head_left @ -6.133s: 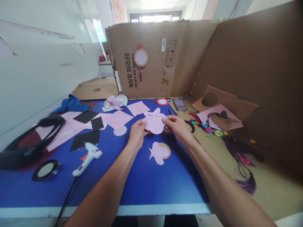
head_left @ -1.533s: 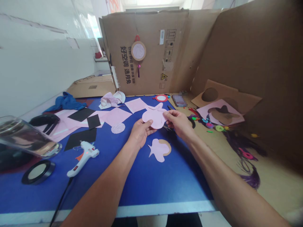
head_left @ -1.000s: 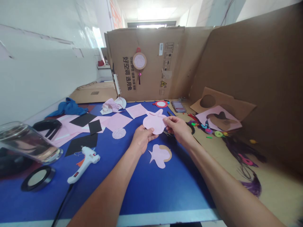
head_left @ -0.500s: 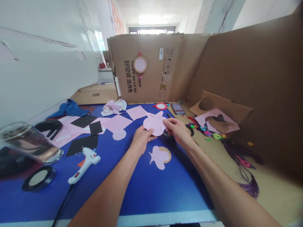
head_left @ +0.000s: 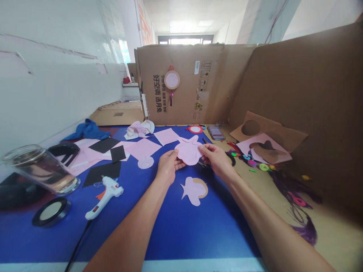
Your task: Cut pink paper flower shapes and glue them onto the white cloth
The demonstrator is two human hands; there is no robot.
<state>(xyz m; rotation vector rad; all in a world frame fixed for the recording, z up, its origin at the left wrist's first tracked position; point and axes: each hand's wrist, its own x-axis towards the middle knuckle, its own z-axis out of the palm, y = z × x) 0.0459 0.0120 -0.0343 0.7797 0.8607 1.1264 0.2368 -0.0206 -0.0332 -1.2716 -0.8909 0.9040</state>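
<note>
cutout (head_left: pixel 189 153) is right between the two hands, over the table (head_left: pixel 176 234), tail end pointing away; left hand (head_left: pixel 167 166) pinches its left edge, right hand (head_left: pixel 217 158) the right, so neither's nearer; other cutout (head_left: pixel 192 190) lies just nearside, tail leftward

Glue gun (head_left: pixel 107 193) left of cutout (head_left: pixel 188 153)

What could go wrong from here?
The pink cutout, pinched between the left hand and right hand, might crease if pulled. The white glue gun lies by a black sheet; if hot, it could mark it. The glass of liquid sits near pink paper; a knock might soak it.
</note>
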